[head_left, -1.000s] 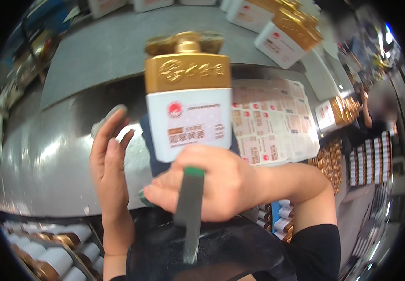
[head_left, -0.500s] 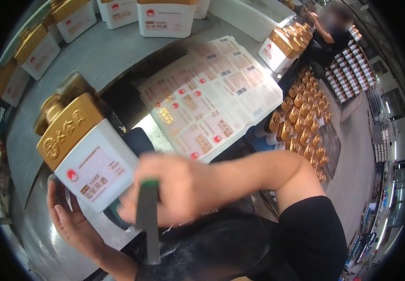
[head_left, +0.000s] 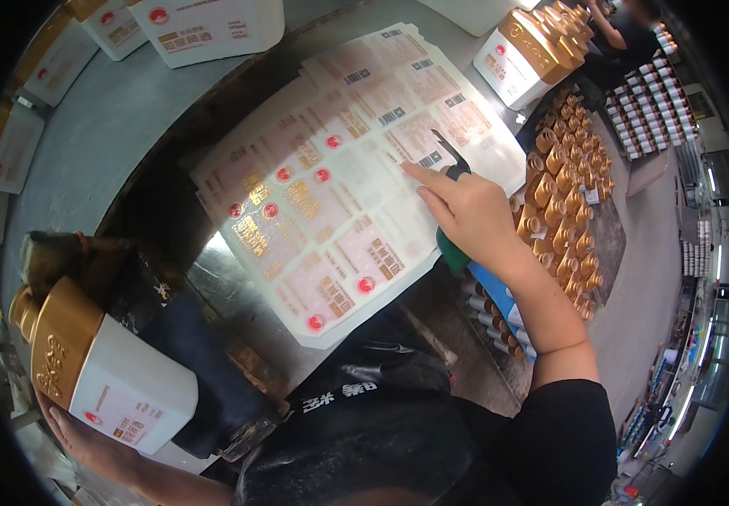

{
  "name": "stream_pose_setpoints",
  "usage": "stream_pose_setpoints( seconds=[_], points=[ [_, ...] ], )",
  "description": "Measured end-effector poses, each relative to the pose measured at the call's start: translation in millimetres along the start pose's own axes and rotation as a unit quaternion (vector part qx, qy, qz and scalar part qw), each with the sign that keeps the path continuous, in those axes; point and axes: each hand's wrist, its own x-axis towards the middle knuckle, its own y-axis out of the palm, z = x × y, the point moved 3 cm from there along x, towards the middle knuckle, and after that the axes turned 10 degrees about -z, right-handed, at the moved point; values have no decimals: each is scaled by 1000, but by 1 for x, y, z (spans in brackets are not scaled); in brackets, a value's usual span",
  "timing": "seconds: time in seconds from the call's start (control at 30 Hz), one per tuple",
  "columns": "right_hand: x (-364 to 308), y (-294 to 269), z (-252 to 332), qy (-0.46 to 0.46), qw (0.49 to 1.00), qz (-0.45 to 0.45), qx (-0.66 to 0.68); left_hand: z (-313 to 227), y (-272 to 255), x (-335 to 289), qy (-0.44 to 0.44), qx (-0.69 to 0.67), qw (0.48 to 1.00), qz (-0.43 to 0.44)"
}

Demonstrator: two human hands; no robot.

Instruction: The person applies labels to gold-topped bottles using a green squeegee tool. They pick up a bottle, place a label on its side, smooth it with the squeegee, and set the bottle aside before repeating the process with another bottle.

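Observation:
A white bottle (head_left: 132, 379) with a gold shoulder and a printed label lies tilted against a dark cloth-covered support (head_left: 204, 354) at the lower left. My left hand (head_left: 86, 443) grips it from the near side, its fingers partly hidden by the bottle. Over the right part of a label sheet (head_left: 297, 253), my right hand (head_left: 474, 211) is closed round a tool with a green handle (head_left: 451, 250) and a thin dark blade (head_left: 449, 149). Its index finger stretches onto the sheet's surface. Red seals, gold print and dark patches cover the sheet.
Several white-and-gold bottles (head_left: 212, 29) stand along the grey table (head_left: 141, 118) at the far left. More stand at the back right (head_left: 508, 67). Gold-topped bottles (head_left: 562, 202) crowd the right side. A person (head_left: 626, 34) is at the far right, near stacked cylindrical items (head_left: 651, 110).
My right hand has moved from beside the bottle, up and right to the label sheet, with the tool in it. The bottle and my left hand now appear lower and further left.

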Motion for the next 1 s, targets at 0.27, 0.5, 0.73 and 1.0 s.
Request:
stream_pose_setpoints(
  seconds=[0.27, 0.5, 0.73, 1.0],
  points=[
    [-46, -29, -7, -138, 987, 6, -79, -7, 5, 12, 126, 157, 979, -13],
    [-101, -10, -33, 367, 877, -88, 296, -25, 21, 0, 123, 143, 982, 9],
    [-87, 21, -17, 573, 643, 16, 508, -15, 7, 13, 65, -59, 993, 77],
    [-37, -49, 19, 216, 970, -56, 95, 10, -29, 38, 30, -131, 983, 121]
  ],
)
